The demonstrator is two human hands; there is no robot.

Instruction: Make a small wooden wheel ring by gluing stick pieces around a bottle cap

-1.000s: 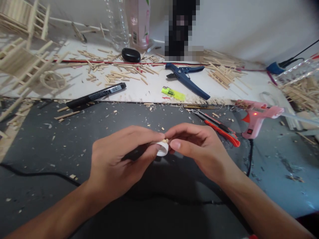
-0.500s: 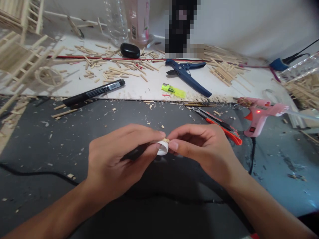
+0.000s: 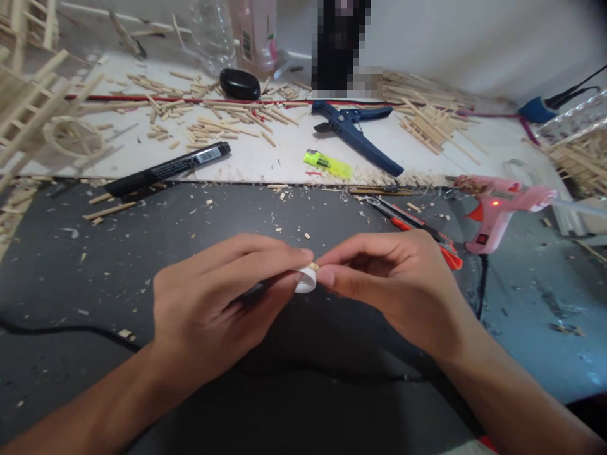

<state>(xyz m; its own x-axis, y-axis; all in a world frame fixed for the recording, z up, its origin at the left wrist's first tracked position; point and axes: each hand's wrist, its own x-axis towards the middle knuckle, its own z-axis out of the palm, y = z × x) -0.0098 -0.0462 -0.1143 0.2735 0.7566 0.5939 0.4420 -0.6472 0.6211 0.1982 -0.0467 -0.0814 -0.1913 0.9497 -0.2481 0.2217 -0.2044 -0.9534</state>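
Observation:
Over the middle of the dark table, my left hand [image 3: 222, 291] pinches a small white ring [image 3: 307, 284] between thumb and fingers. A tiny piece of wooden stick [image 3: 312, 266] sits at the ring's upper edge, right between the fingertips of both hands. My right hand [image 3: 384, 272] is closed in a pinch on that wooden piece, its thumb and forefinger close against the ring. The fingertips partly cover both the ring and the wood.
A pink glue gun [image 3: 497, 205] with a lit red light stands at the right, near a red-and-black utility knife [image 3: 412, 227]. Behind lie blue cutters [image 3: 360, 139], a yellow-green lighter [image 3: 327, 164], a black marker [image 3: 165, 169] and many cut sticks [image 3: 218, 129]. A black cable [image 3: 66, 330] crosses the left.
The camera view has shifted slightly, so the background sits a little higher and more to the left. Both hands keep their pinch, with the ring tilted a little differently.

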